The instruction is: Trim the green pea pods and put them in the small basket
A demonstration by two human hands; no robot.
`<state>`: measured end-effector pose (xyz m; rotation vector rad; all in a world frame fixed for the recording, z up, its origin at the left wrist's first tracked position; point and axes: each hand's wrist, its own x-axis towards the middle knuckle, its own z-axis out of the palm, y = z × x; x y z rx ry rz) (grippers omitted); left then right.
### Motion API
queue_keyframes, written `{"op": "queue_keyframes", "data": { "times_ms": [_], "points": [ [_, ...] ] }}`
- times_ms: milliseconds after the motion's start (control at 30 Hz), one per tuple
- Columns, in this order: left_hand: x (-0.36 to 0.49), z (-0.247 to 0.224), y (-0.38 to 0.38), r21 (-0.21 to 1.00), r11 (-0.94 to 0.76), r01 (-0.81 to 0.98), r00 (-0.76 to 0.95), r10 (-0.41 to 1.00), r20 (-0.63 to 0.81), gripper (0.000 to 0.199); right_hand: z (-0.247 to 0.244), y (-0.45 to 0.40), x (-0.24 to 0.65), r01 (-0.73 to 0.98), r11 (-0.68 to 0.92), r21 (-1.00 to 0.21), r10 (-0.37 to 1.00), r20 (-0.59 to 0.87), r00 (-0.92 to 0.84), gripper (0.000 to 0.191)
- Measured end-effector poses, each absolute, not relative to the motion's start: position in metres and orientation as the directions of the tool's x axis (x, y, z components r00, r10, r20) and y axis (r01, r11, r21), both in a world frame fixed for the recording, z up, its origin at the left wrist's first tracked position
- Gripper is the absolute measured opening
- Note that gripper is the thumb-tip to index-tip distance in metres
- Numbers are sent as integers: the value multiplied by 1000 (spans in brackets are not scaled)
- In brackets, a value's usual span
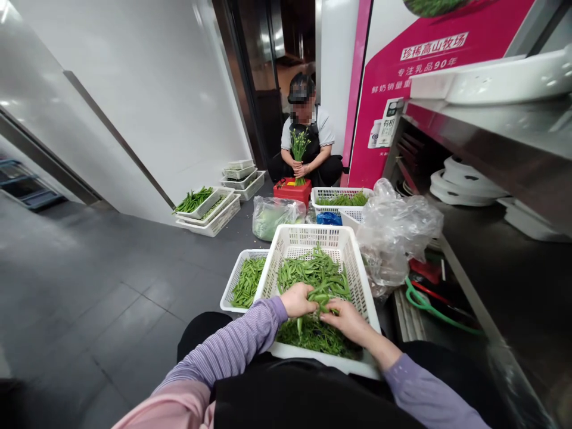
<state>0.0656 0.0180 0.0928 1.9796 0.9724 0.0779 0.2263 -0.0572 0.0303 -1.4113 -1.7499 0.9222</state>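
Note:
Both of my hands are together over a large white plastic basket point(261, 286) in front of me. My left hand point(298, 300) is closed around several green pea pods point(322, 295). My right hand point(346, 319) pinches at the same pods from the other side. Loose pods point(308, 268) fill the far half of the basket, and a darker heap of green trimmings point(313, 336) lies at its near end. A smaller white basket point(229, 298) with neat pods point(249, 281) sits against its left side.
A co-worker point(308, 137) squats ahead, holding flowering chives point(298, 146) over a red box point(292, 190). Stacked baskets point(214, 223) stand by the left wall. A bagged vegetable point(272, 220) lies ahead. Plastic bags point(393, 232) and a metal shelf point(482, 128) bound the right side.

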Motion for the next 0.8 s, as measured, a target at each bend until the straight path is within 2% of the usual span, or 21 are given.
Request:
{"op": "queue_keyframes", "data": {
  "times_ms": [133, 233, 300, 400, 500, 567, 633, 733, 800],
  "points": [
    [66, 85, 18, 863, 126, 489, 625, 640, -448, 13, 32, -60, 226, 578, 193, -793, 981, 156, -114, 18],
    [66, 77, 14, 857, 387, 341, 596, 616, -515, 16, 35, -63, 224, 626, 201, -754, 978, 187, -88, 20],
    [67, 68, 10, 827, 494, 269, 608, 579, -544, 17, 37, -65, 222, 571, 202, -796, 975, 217, -42, 20],
    [67, 47, 6, 791, 503, 349, 537, 584, -609, 15, 41, -64, 225, 367, 160, -916, 957, 236, 171, 21],
    [61, 31, 9, 728, 498, 471, 311, 678, -666, 16, 45, -59, 240, 33, 20, -999, 907, 32, 419, 27],
    [57, 31, 13, 711, 538, 452, 231, 700, -676, 15, 47, -56, 251, -201, -31, -979, 893, -117, 434, 34],
    [57, 40, 17, 744, 547, 384, 290, 693, -660, 12, 48, -54, 257, -344, -39, -938, 909, -176, 377, 36],
    [70, 61, 16, 808, 539, 237, 495, 649, -578, 17, 47, -52, 253, -360, -60, -931, 927, -186, 326, 33],
    [82, 71, 9, 814, 550, 187, 566, 617, -547, 23, 45, -53, 246, -252, -82, -964, 919, -171, 357, 31]
  ]
}}
